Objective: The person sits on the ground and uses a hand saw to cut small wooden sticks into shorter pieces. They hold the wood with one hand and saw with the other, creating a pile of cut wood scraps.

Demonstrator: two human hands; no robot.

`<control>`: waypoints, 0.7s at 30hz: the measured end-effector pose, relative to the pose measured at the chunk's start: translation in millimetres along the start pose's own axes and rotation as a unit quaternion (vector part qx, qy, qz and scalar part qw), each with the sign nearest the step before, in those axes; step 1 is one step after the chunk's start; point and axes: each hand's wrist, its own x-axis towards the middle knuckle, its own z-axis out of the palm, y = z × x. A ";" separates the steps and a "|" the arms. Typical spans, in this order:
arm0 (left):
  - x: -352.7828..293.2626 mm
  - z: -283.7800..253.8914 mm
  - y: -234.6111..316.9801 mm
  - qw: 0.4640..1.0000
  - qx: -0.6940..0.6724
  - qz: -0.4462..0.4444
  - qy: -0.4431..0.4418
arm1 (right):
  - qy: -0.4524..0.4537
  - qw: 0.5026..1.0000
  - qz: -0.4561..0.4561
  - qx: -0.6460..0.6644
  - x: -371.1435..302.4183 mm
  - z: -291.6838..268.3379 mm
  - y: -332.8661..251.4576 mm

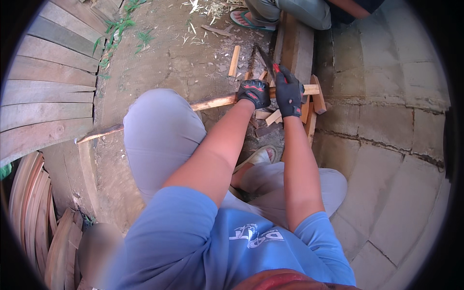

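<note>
My left hand (254, 93), in a black glove with red marks, is closed around a long, thin wooden strip (215, 102). The strip runs from the left, past my bent left knee, to a squared pale end (311, 90) right of my hands. My right hand (290, 94), gloved alike, is closed at the base of a dark-bladed hand tool (266, 59), with red showing beside the thumb. Its blade points away from me; whether it is a saw or a knife I cannot tell. The right hand lies over the strip and hides part of it and the tool's handle.
Several wood offcuts (273, 117) lie below my hands, and a short block (318, 95) leans at the right. A long timber beam (303, 48) runs away toward another person's sandalled foot (256, 20). Planks (48, 99) line the left; concrete blocks (382, 125) form the right side.
</note>
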 end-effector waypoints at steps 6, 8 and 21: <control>-2.4 -6.9 3.3 0.999 -0.009 0.006 -0.035 | 0.011 0.999 -0.009 0.052 -11.6 -7.7 12.9; 0.8 -8.2 2.6 1.000 0.009 0.008 -0.028 | 0.004 0.995 0.004 0.101 -38.9 -29.3 14.8; 5.6 5.9 -2.1 1.000 0.020 0.007 -0.010 | -0.052 0.993 0.107 -0.009 -246.1 -251.2 -79.7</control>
